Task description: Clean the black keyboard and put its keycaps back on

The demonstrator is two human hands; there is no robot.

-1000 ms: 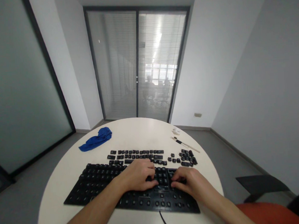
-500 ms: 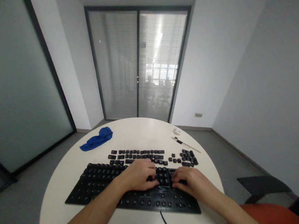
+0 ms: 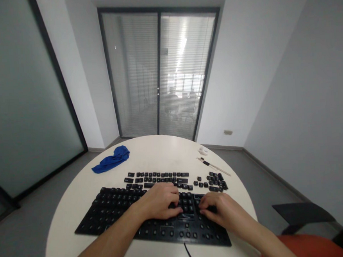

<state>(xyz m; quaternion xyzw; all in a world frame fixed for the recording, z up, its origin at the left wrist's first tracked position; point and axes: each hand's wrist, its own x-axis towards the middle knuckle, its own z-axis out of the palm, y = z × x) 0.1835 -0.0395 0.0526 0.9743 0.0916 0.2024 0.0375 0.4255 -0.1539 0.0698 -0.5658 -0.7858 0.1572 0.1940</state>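
A black keyboard (image 3: pixel 155 230) lies on the round white table, with keycaps missing along its near side and right part. My left hand (image 3: pixel 161 201) rests over its middle, thumb and fingers bent around a spot near the seated keys; what they hold, if anything, is hidden. My right hand (image 3: pixel 214 207) is over the keyboard's right part, thumb and fingertips close together at the key sockets, and anything between them is too small to make out. Loose black keycaps (image 3: pixel 162 175) lie in rows beyond the keyboard, and a pile of keycaps (image 3: pixel 215 179) sits to the right.
A blue cloth (image 3: pixel 111 160) lies at the table's far left. Thin sticks (image 3: pixel 213 166) and a small whitish item (image 3: pixel 203 151) are at the far right. A cable (image 3: pixel 190 254) runs toward me. An orange chair (image 3: pixel 303 246) stands at the right.
My right hand has shifted slightly to the right over the keyboard. My left hand has stayed in place.
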